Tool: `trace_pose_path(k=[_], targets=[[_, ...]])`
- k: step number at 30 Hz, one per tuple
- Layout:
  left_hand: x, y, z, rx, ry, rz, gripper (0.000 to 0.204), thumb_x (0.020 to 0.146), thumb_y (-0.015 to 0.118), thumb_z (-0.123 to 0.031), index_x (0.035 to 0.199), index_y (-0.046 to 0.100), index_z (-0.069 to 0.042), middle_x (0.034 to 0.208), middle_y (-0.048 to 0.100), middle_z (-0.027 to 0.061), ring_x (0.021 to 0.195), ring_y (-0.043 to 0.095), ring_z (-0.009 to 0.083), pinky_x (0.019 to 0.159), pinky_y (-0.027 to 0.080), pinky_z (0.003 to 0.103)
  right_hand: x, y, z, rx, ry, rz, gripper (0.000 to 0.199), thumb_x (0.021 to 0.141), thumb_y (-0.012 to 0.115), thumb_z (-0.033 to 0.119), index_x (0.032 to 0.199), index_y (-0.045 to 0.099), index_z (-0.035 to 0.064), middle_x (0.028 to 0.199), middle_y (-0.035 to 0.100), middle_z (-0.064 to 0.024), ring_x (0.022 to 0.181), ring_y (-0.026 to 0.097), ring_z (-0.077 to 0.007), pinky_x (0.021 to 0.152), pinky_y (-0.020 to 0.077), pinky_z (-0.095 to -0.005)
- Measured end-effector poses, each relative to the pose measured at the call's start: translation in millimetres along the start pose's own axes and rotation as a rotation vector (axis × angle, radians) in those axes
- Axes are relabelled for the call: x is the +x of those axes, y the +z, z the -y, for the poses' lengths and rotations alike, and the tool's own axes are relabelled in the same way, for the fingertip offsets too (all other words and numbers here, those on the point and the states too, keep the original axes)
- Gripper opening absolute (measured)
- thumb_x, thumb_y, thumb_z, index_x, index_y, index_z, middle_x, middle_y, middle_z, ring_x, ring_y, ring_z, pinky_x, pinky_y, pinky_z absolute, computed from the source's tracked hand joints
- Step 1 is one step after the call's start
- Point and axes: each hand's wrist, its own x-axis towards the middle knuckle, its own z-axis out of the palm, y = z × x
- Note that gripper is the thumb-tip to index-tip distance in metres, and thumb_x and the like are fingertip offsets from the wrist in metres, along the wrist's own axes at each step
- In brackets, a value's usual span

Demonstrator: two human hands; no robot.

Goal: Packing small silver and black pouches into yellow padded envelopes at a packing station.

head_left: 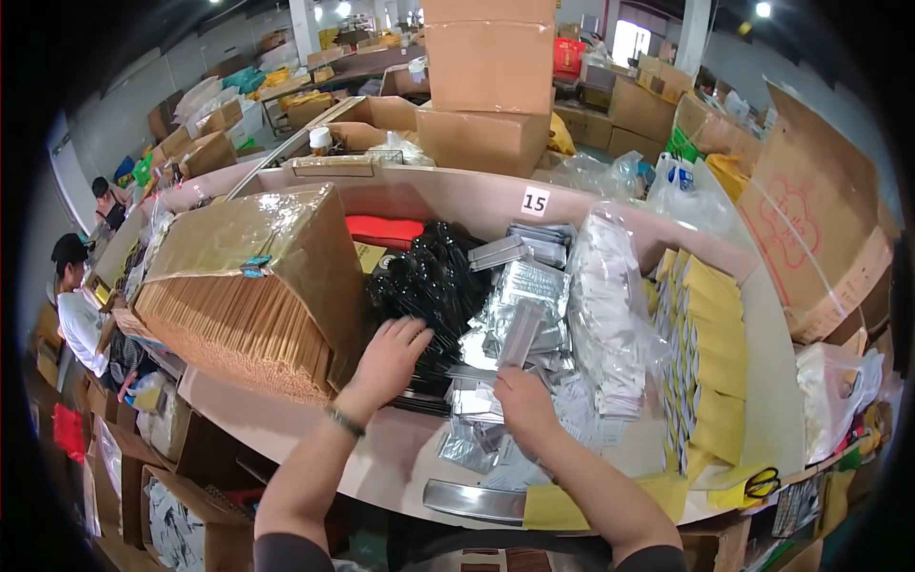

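My left hand reaches over a heap of black, glossy, plastic-wrapped items, fingers stretched out with nothing seen in them. Whether its fingertips touch the heap I cannot tell. My right hand pinches the lower end of a flat, narrow silvery packet, which stands up tilted from the fingers. Under and beyond it lies a pile of silvery clear-wrapped packets. To the right runs a stack of white items in clear plastic. Left of my left hand, a carton lies on its side, full of brown cardboard sleeves.
Yellow envelopes stand in a row at the right. At the near edge lie a metal strip, a yellow sheet and black-handled scissors. Tall cartons rise behind the bench wall. Another person sits at far left.
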Motion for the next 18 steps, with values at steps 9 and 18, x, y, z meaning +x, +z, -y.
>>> trace_pose_path(k=[9, 18], targets=[[116, 54, 36, 0.413, 0.203, 0.291, 0.039, 0.071, 0.074, -0.009, 0.106, 0.060, -0.014, 0.102, 0.058, 0.0037, 0.105, 0.056, 0.0243, 0.098, 0.042, 0.040, -11, -2, 1, 0.056, 0.004, -0.129, 0.013, 0.080, 0.061, 0.006, 0.091, 0.065, 0.0025, 0.106, 0.067, -0.0147, 0.095, 0.065, -0.0333, 0.082, 0.0532, -0.0415], [33, -8, -13, 0.335, -0.004, 0.215, 0.022, 0.081, 0.059, -0.010, 0.103, 0.059, -0.010, 0.097, 0.056, 0.0063, 0.099, 0.053, 0.0247, 0.088, 0.041, 0.038, -25, -49, -28, 0.184, 0.082, -0.213, 0.009, 0.085, 0.065, 0.006, 0.093, 0.066, 0.0022, 0.108, 0.067, -0.0168, 0.093, 0.066, -0.0363, 0.078, 0.0546, -0.0409]])
